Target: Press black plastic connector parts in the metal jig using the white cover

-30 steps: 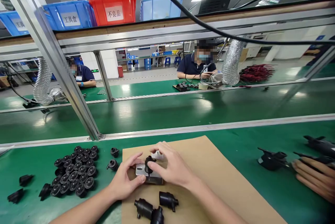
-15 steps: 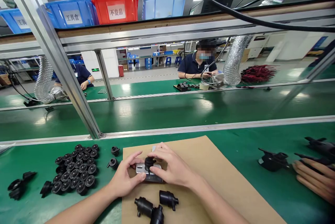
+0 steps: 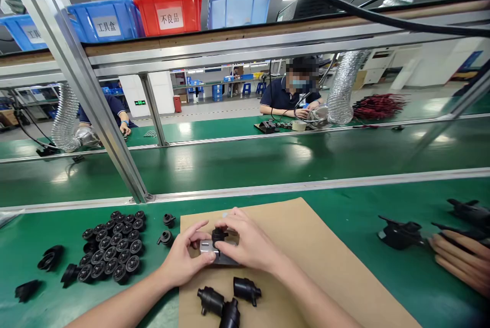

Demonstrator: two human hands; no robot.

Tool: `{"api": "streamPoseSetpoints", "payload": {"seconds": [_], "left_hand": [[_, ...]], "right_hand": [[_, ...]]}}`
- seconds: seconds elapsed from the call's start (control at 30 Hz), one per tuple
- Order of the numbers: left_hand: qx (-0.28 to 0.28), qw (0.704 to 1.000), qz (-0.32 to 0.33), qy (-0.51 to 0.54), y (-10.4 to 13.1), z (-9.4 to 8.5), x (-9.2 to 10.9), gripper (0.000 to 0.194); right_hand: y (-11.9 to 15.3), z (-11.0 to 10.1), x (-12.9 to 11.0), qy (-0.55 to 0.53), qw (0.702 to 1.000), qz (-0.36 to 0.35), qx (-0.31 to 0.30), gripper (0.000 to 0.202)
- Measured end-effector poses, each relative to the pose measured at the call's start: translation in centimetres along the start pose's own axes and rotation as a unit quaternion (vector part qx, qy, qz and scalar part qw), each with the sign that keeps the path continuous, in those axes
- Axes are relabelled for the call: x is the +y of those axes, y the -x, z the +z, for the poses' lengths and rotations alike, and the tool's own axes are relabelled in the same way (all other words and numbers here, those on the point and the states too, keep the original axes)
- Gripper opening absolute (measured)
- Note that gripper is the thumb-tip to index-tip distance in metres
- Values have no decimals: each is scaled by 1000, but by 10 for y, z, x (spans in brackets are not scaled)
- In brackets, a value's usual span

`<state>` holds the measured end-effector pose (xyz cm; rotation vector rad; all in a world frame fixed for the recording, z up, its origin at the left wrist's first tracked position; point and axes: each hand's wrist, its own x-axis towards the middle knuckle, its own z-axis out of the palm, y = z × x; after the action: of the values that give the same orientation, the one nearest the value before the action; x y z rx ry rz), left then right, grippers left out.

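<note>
— Two hands are seen on the brown cardboard sheet (image 3: 325, 266); what is held by them?

— A small metal block (image 3: 210, 250) is steadied at its near-left corner by the left hand (image 3: 179, 261), fingers curled closed on it. A black plastic part (image 3: 219, 235) on top of the block is pinched shut by the right hand (image 3: 248, 243), thumb and forefinger closed round it. Block and part are found near the middle of the sheet's far half.

— How much can be judged done?

— The part appears to be seated on the block, though whether it is fully home cannot be told. Three black assemblies (image 3: 229, 303) are laid just in front of the hands, perhaps finished. A large batch of black caps (image 3: 113, 249) is lined up to the left on the green counter (image 3: 268, 164), so much seems left.

— And room for movement?

— Open cardboard is left to the right. A metal rail (image 3: 306, 185) borders the counter behind, and a slanted aluminium post (image 3: 88, 98) is planted at the far left. Another person's fingers (image 3: 459, 261) are rested at the right edge, beside more black parts (image 3: 400, 236), well apart.
</note>
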<state>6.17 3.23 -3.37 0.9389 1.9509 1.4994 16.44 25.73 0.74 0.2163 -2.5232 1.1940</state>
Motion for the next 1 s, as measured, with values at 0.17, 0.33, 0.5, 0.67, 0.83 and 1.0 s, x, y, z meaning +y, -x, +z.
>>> {"api": "streamPoseSetpoints", "payload": {"seconds": [0.17, 0.33, 0.5, 0.67, 0.83, 1.0], "left_hand": [[-4, 1000, -4, 15, -1, -1, -1, 87], [-5, 1000, -3, 14, -2, -2, 0, 86], [-9, 1000, 18, 1, 0, 0, -4, 80], [-1, 999, 34, -28, -2, 1, -9, 75], [-4, 999, 28, -30, -2, 0, -12, 73], [-11, 999, 36, -20, -1, 1, -11, 72]], "right_hand": [[1, -3, 13, -61, 998, 9, -31, 35], [2, -2, 13, -47, 998, -4, -34, 37], [2, -10, 18, -41, 999, -24, -25, 33], [8, -24, 50, 47, 998, 43, -1, 54], [13, -27, 72, 84, 991, 83, -62, 55], [9, -22, 66, 143, 983, 118, -2, 62]]}}
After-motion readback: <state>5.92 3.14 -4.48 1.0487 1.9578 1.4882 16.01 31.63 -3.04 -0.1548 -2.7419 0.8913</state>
